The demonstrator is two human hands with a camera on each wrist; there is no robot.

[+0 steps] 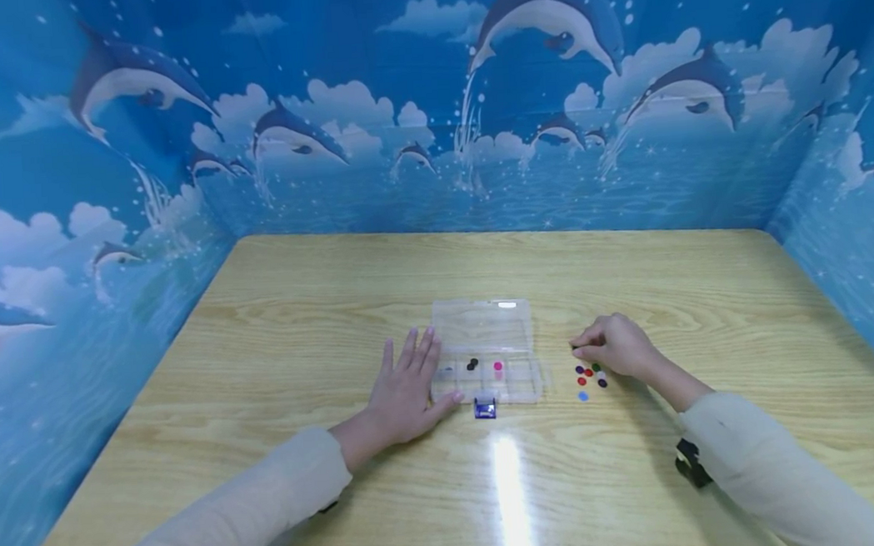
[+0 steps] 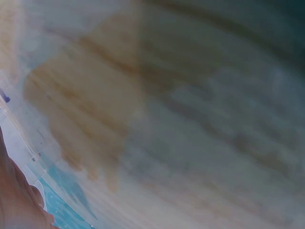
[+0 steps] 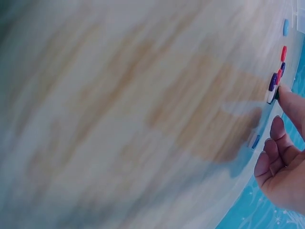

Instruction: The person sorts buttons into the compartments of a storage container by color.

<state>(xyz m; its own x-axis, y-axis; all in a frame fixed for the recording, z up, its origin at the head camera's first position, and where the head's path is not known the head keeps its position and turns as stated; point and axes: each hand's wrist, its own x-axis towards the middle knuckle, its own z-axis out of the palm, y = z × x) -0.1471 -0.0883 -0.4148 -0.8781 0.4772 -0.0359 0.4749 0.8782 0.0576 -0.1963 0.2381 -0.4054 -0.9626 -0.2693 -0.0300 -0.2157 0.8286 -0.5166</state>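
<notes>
My left hand (image 1: 408, 392) lies flat with fingers spread against the left edge of a clear plastic compartment box (image 1: 483, 324), whose lid is folded back. Inside the box are black discs (image 1: 473, 363) and a pink disc (image 1: 498, 366), small and button-like. To the right, my right hand (image 1: 617, 345) pinches a small dark disc (image 1: 573, 347) between thumb and fingertips, just above a loose group of discs. That group includes a red disc (image 1: 582, 381), a green disc (image 1: 596, 368) and a blue disc (image 1: 583, 396). In the right wrist view, the thumb (image 3: 291, 106) hides part of the group.
A small dark-blue piece (image 1: 485, 409), perhaps a latch or label, sits at the box's front edge. The wooden table (image 1: 319, 313) is enclosed by dolphin-print curtains (image 1: 371, 185). A bright light reflection (image 1: 511, 494) crosses the table's near part.
</notes>
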